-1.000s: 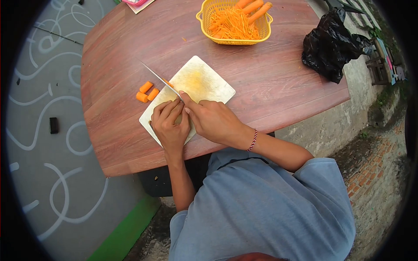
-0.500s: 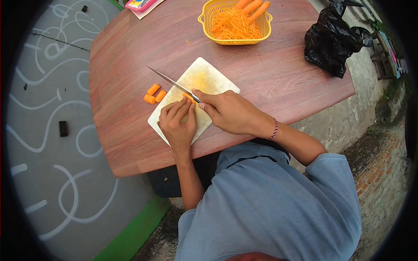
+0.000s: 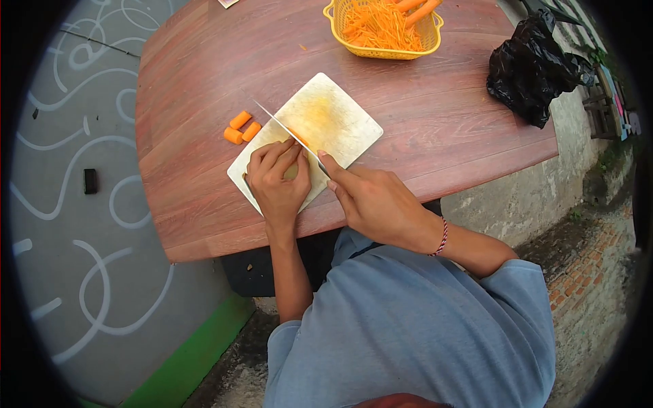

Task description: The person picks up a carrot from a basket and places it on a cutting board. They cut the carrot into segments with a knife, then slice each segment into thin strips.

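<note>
My right hand is wrapped round the handle of a knife, whose blade slants up and left across the white cutting board. Under the bent fingertips of my left hand, a piece of carrot is held down on the board, mostly covered by the fingers and blade. The blade's edge lies against the carrot, close to those fingertips. Three short carrot chunks rest on the table just left of the board.
A yellow plastic basket of shredded carrot and longer carrot sticks stands at the back of the wooden table. A crumpled black plastic bag sits at the right edge. One small orange scrap lies near the basket.
My right hand has drawn the knife back toward me and to the right. The left hand stays over the carrot. The whole view has shifted slightly.
</note>
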The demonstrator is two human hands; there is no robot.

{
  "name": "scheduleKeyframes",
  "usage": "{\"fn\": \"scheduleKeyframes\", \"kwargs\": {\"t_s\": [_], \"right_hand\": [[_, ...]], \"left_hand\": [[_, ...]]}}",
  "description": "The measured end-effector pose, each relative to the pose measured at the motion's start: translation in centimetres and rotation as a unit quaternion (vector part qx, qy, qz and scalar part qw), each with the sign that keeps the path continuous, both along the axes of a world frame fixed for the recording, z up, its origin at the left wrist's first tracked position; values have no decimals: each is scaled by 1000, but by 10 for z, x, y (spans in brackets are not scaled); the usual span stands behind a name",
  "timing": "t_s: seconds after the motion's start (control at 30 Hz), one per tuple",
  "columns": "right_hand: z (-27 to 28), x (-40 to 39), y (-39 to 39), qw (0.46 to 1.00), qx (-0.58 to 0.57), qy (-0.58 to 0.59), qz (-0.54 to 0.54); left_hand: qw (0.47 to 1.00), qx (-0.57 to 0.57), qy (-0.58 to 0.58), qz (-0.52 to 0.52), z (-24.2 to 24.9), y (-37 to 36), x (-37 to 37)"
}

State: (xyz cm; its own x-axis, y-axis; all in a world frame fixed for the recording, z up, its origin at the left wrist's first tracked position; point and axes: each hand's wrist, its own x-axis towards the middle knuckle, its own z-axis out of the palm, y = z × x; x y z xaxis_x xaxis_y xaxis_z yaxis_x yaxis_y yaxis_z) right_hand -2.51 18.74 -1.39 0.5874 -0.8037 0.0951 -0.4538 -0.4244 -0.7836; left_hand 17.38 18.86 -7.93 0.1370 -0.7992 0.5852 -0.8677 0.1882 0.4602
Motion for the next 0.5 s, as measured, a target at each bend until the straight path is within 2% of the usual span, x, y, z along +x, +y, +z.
{"fn": "scheduleKeyframes", "kwargs": {"t_s": [0.43,0.5], "right_hand": [[3,-7,13,998,18,54,-1],[3,-5,13,993,18,116,0]], "left_hand": [[1000,4,-2,9,-4,1,3],[1000,4,-4,13,-6,1,3]]}}
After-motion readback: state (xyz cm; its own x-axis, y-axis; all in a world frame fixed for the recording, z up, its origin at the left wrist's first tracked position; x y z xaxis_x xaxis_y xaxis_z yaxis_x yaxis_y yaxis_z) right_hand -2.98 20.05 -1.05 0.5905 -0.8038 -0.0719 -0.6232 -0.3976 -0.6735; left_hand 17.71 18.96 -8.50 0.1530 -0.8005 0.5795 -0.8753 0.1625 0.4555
